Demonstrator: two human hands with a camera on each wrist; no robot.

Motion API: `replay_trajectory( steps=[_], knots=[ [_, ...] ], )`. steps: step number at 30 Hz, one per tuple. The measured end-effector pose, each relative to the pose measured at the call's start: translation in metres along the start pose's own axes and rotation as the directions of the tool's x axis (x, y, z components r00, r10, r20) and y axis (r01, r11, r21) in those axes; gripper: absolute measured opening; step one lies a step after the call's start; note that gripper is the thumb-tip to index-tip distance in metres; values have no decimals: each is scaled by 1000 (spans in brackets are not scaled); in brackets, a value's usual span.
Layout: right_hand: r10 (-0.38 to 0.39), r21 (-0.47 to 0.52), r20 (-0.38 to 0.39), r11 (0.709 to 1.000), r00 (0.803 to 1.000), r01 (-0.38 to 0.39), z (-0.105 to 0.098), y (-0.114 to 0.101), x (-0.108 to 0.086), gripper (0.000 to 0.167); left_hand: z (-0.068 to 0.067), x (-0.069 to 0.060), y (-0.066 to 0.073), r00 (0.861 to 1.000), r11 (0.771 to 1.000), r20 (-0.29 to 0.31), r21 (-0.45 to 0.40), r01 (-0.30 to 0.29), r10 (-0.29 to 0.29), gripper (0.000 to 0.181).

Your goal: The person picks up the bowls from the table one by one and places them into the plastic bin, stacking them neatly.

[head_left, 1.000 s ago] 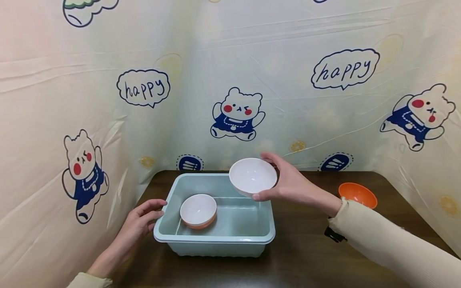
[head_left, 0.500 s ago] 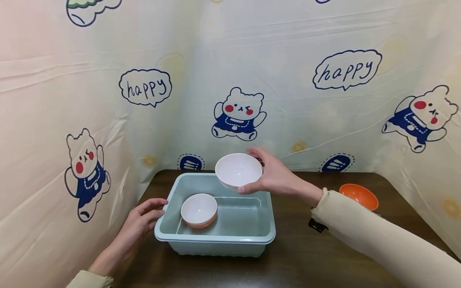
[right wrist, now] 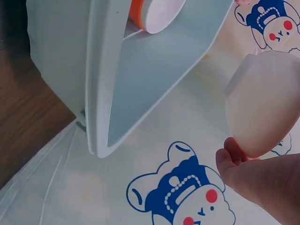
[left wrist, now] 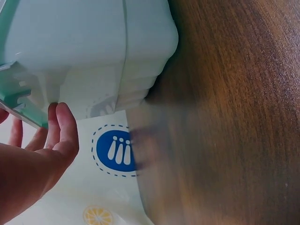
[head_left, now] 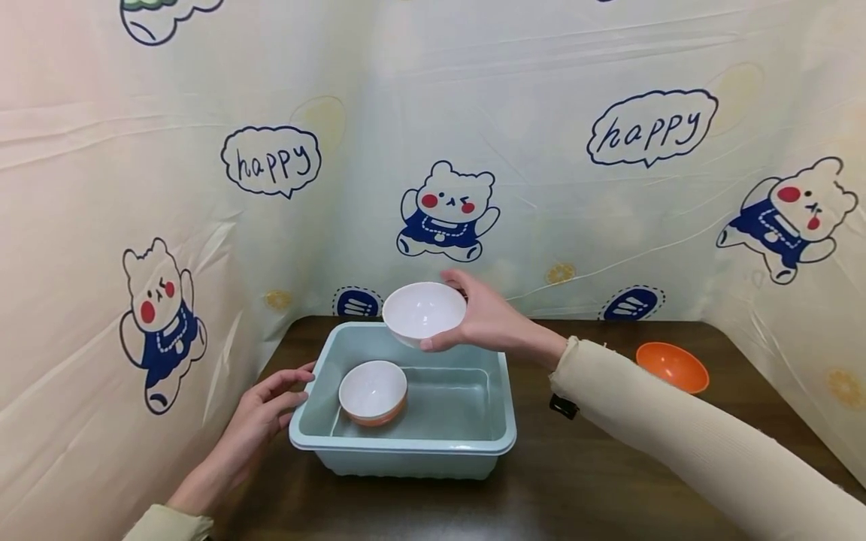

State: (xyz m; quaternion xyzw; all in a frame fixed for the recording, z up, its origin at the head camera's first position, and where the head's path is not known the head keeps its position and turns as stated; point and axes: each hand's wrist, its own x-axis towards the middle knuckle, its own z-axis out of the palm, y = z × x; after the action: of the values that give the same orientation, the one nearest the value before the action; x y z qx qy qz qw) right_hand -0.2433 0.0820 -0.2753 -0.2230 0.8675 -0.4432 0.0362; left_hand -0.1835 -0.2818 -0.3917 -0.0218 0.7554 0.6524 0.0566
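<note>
Head view: the right hand [head_left: 483, 319] is clamped on a white bowl [head_left: 425, 312], thumb on the near side and a finger on the far side — the remaining fingers are hidden behind it. The bowl also covers part of the tub's far rim, and the right wrist view cuts it off at the edge. There the bowl is apart from the tub [head_left: 406, 445], raised near its far edge. It lies just beyond the right hand's fingertips, in their grasp, its hollow facing up and toward the head camera.

Inside the tub, toward its left end, sits a white-and-orange bowl [head_left: 372, 391]; whether it is one bowl or two nested is hard to tell. Left of the tub, the left hand [head_left: 260, 406] touches the rim with loosely bent fingers set apart; its thumb is hard to make out. Well to the right of the tub, an orange bowl [head_left: 673, 364] rests on the table [head_left: 575, 466], its lower part hidden by the right sleeve [head_left: 676, 421].
</note>
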Motion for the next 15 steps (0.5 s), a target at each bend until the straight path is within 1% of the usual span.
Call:
replay_trajectory(
  steps=[7, 15],
  knots=[
    [20, -21, 8, 1000, 1000, -19, 13, -2, 12, 107, 1, 0, 0, 1000, 1000, -18, -5, 2, -2, 30],
    [26, -27, 36, 999, 999, -25, 24, -3, 25, 106, 2, 0, 0, 999, 1000, -38, 4, 23, -22, 33]
  ],
)
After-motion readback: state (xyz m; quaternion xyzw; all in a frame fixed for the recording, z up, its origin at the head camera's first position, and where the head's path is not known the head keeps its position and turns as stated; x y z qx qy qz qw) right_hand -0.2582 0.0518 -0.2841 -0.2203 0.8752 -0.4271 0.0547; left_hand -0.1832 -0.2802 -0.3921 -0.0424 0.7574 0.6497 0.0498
